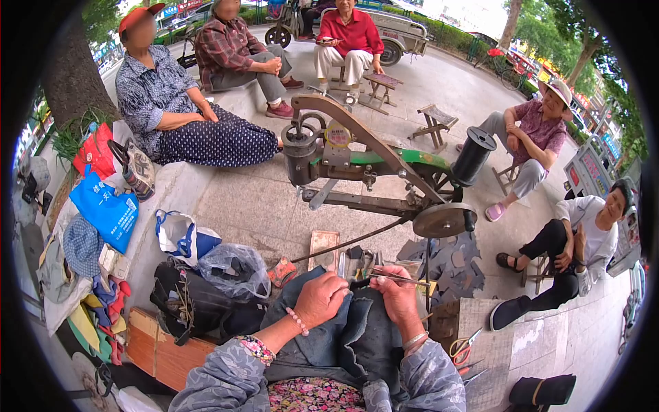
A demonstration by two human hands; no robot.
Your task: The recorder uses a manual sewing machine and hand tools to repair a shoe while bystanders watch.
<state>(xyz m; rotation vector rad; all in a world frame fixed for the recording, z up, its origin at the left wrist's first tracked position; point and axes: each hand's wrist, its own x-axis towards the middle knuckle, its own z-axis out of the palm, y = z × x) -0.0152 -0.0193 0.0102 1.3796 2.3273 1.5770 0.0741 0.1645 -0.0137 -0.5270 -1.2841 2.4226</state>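
Currently both hands sit on the dark denim cloth (357, 336) in the lap: left hand (320, 299) has fingers curled, pinching a fold of it, right hand (398, 295) grips a thin metal tool (401, 279) between thumb and fingers. Hand-crank stitching machine (371, 172) stands just ahead, black thread spool (473, 156) on its right end; scissors (465, 349) lie on the board beside the right forearm.

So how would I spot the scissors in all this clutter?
Start at the big hand-cranked stitching machine in the middle, then drop down to the person's right hand on the dark denim. Just right of that wrist, on the pale mat, lie the scissors, the only tool with red handles.
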